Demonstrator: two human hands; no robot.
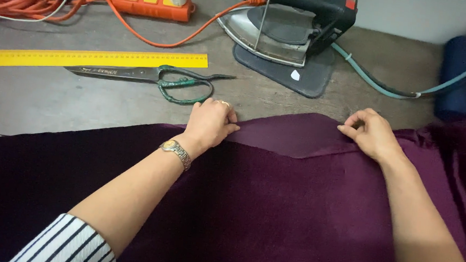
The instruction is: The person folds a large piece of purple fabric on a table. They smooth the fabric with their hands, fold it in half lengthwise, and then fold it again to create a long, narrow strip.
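Observation:
A dark purple velvet cloth [271, 203] covers the near half of the grey table [46, 98]. Its far edge is turned back into a lighter folded strip [292, 133]. My left hand [209, 122], with a ring and a metal wristwatch, presses on the left end of that fold with the fingers curled. My right hand [368, 133] pinches the fold's right end between thumb and fingers. Both forearms lie over the cloth.
Beyond the cloth lie large green-handled scissors [155, 77] and a yellow ruler [92, 58]. A steam iron [293, 27] rests on a dark mat [301, 76], its hose running right. An orange power strip [149, 0] and coiled orange cable [31, 0] sit at the back left.

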